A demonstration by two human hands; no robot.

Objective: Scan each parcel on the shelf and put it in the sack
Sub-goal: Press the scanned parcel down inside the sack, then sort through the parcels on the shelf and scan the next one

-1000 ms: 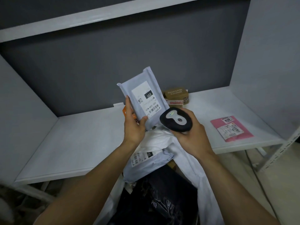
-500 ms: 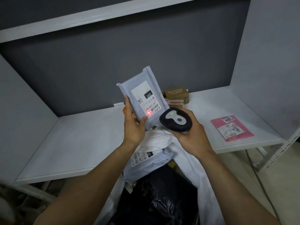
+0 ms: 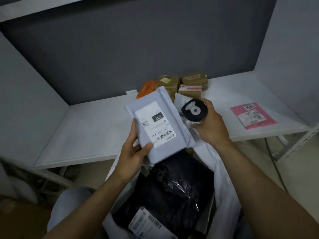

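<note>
- The left hand (image 3: 136,149) pinches the grey parcel (image 3: 170,149) label-up above the open sack (image 3: 222,178), seemingly for dropping in.
- The right hand (image 3: 210,125) grips the scanner (image 3: 194,112) beside it, clear of that path.

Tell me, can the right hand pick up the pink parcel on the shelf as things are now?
Probably not yet. The right hand grips the scanner, so it is occupied. The way looks free: only shelf surface shows between it and the pink parcel.
</note>
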